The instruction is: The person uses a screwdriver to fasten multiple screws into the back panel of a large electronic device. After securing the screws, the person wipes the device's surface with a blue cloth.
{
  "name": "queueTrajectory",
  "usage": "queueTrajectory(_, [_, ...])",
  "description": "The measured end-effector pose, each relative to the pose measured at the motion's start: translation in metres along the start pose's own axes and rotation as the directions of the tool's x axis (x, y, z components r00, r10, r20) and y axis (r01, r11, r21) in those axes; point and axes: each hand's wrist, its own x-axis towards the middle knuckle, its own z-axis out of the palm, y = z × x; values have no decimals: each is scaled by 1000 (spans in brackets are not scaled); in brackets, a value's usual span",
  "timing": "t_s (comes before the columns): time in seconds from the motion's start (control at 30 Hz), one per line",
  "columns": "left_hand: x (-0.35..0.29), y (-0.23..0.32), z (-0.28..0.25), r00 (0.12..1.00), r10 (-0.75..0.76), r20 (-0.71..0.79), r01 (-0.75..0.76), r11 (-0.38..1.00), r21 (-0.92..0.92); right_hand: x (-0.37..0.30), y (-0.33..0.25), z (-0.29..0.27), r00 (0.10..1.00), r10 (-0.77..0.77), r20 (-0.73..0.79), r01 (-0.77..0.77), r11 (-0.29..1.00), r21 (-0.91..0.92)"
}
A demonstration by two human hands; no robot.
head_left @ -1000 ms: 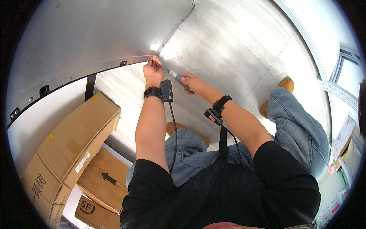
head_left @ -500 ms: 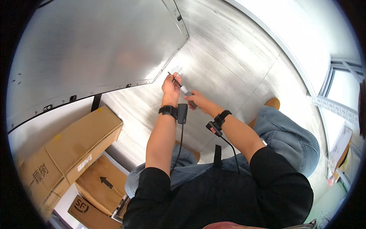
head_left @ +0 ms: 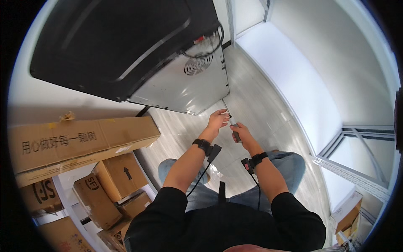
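Observation:
A screwdriver (head_left: 236, 135) with a grey handle, a pale collar and a long thin shaft points up and away from me. My right hand (head_left: 243, 133) is wrapped round its handle. The fingers of my left hand (head_left: 219, 120) are bent about the shaft, just ahead of the handle. Beyond the hands stands a large metal-cased appliance (head_left: 168, 90) with a black top, a round vent and a dark cable. The screwdriver's tip is near the lower edge of its metal panel; whether they touch, I cannot tell.
At left, a long cardboard box (head_left: 126, 131) lies above several smaller cartons (head_left: 121, 176). A white wall panel with a metal-framed shelf (head_left: 357, 168) runs along the right. Pale plank flooring (head_left: 264, 96) lies between. Black straps with cabled devices are on both wrists.
My view has shifted, bringing the appliance's black top and vent into sight. Both hands remain at the screwdriver, whose tip now appears near the panel's lower edge.

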Motion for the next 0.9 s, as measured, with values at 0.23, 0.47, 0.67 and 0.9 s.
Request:
queueTrajectory(0.23, [-143, 114, 77, 990, 61, 125, -80, 985, 151, -169, -120, -1, 998, -55, -18, 53, 994, -90])
queueTrajectory(0.47, [-244, 210, 189, 863, 79, 498, -251, 924, 288, -326, -207, -22, 962, -259, -88, 260, 966, 4])
queueTrajectory(0.67, [-286, 247, 322, 688, 109, 718, -485, 805, 342, -414, -230, -73, 724, -560, -403, 521, 827, -213])
queueTrajectory(0.9, [-321, 274, 460, 653, 31, 757, -426, 841, 333, -514, -307, -133, 516, -642, -567, 423, 767, -483])
